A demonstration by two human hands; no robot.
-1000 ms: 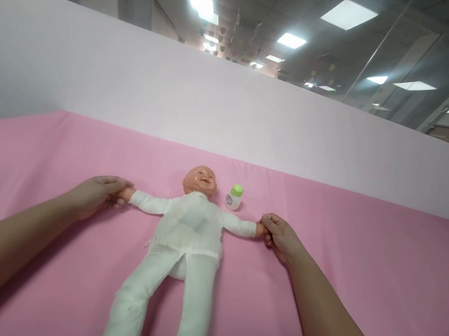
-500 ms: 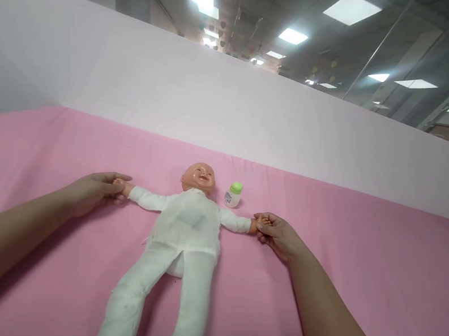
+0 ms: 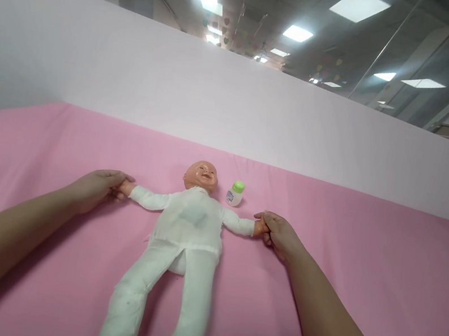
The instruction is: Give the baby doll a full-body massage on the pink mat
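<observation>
A baby doll (image 3: 189,222) with a white cloth body lies face up on a pink sheet (image 3: 269,313), its arms stretched out to both sides. My left hand (image 3: 102,189) is closed around the doll's hand on the left. On the other side, my right hand (image 3: 277,235) grips the doll's other hand between thumb and fingers. Close to the doll's head stands a small clear bottle (image 3: 235,194) with a green cap and a label; neither hand touches it. The ends of the doll's legs run to the bottom edge of the view.
A white wall (image 3: 219,98) rises behind the pink sheet and turns a corner at the left. Above it, glass shows ceiling lights (image 3: 359,7) and hanging heart shapes.
The view has shifted slightly. My right thumb and fingers have moved a little over the doll's hand, covering more of it. My left hand keeps its hold.
</observation>
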